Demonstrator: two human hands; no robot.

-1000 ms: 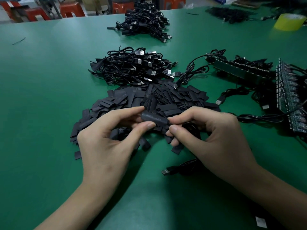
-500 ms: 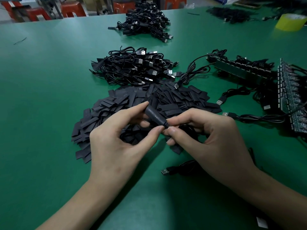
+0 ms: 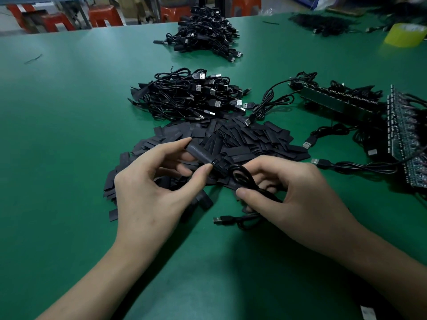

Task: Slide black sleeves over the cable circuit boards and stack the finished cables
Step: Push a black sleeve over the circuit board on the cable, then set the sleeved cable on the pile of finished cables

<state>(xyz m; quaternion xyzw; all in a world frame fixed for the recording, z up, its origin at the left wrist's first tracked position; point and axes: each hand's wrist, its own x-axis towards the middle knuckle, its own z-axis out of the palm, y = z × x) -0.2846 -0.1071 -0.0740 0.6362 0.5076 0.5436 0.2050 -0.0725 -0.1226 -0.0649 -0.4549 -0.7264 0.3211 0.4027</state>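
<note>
Holds the black sleeve point(image 3: 199, 153) pinched in the left grip point(image 3: 152, 188) over the sleeve pile point(image 3: 258, 139), long axis laid from 10 to 4 o'clock. Clamps the looped cable point(image 3: 242, 179) under the thumb of the right grip point(image 3: 298, 192), just off the sleeve's 4 o'clock mouth, board end point(image 3: 217, 163) poking out there. Probably calls for pushing toward 10 o'clock, then stacking on the finished cables point(image 3: 184, 98) at 12 o'clock

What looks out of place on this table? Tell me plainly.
Nothing damaged. One stray sleeve lies apart from the sleeve pile at its near-left edge, and a loose cable rests its USB plug on the pile, outside the cable stack.
</note>
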